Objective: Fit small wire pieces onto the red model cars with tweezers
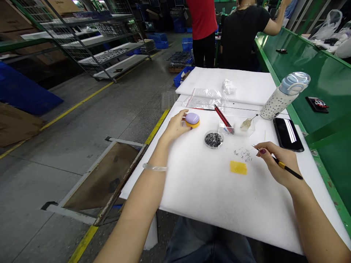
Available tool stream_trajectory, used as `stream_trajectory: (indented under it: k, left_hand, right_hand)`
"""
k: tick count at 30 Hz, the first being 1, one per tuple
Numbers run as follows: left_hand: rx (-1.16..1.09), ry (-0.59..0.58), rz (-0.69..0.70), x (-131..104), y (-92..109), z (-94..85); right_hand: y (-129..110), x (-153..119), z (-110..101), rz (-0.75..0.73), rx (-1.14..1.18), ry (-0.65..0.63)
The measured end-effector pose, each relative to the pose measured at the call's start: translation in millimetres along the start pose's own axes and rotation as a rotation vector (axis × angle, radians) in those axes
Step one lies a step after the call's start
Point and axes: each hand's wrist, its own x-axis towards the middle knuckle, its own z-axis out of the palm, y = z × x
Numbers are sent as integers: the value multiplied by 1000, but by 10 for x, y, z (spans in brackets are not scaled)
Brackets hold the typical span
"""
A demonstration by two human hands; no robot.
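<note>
My left hand (175,126) reaches to the far left of the white table, its thumb and fingers curled around a small oval object, purple (192,118) on top and orange below. My right hand (282,164) holds a slim pen-like tool (290,171) with a black handle, a yellow band and a fine pointed tip. Beside that tip, small dark slivers (244,154) lie scattered on the white surface. A yellow rectangular piece (238,167) lies just nearer to me. Between my hands stands a round clear dish (214,139) full of similar dark slivers.
Behind the dish are a clear tray (248,130), red-and-black tweezers-like tools (223,118) and a plastic bag (207,98). A phone (287,134) and a dotted bottle (282,96) stand at the right, by a green conveyor (298,78). Two people (241,33) are beyond the table.
</note>
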Motion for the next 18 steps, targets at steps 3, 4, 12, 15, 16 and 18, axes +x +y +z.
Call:
stream_trajectory:
  k: [3, 4, 12, 15, 16, 18]
  left_hand:
    - [-8, 6, 12, -18, 13, -22]
    - [-5, 10, 16, -21, 21, -23]
    - [57, 33, 16, 5, 41, 12]
    - [62, 38, 12, 17, 27, 30]
    - [62, 38, 11, 20, 23, 35]
    - [58, 39, 11, 25, 17, 38]
  right_hand:
    - [5, 1, 0, -2, 6, 1]
    - [7, 1, -1, -1, 7, 1]
    - [12, 8, -1, 6, -5, -9]
    - [14, 14, -2, 3, -5, -12]
    - [14, 15, -3, 3, -7, -14]
    - [15, 14, -5, 2, -12, -12]
